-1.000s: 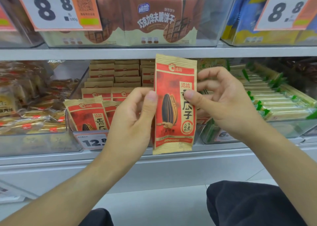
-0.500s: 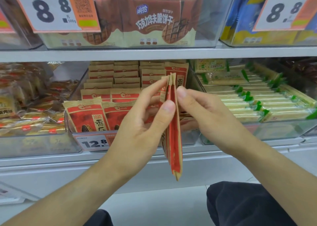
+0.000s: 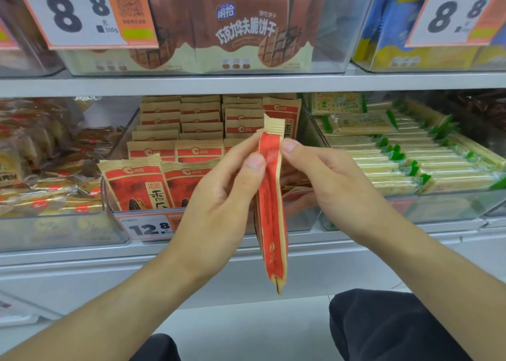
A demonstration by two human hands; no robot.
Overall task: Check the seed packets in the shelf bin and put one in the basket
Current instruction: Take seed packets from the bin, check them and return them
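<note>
I hold one red and tan seed packet (image 3: pixel 271 218) upright in front of the shelf, turned edge-on to me so only its narrow side shows. My left hand (image 3: pixel 219 207) pinches its left side with thumb and fingers. My right hand (image 3: pixel 325 185) pinches its right side near the top. Behind it, the clear shelf bin (image 3: pixel 115 201) holds several more of the same seed packets (image 3: pixel 137 185) standing in rows. No basket is in view.
A 12.8 price tag (image 3: pixel 149 227) hangs on the bin's front. Green-wrapped cracker packs (image 3: pixel 410 163) fill the bin to the right, brown snack packs (image 3: pixel 46 169) the left one. Chocolate waffle biscuit bags (image 3: pixel 235 32) sit on the shelf above. My dark-clothed knees (image 3: pixel 388 330) are below.
A second ago the packet faced me flat with its front print showing. Both hands have since rotated it to edge-on, and it stays that way now, slightly lower.
</note>
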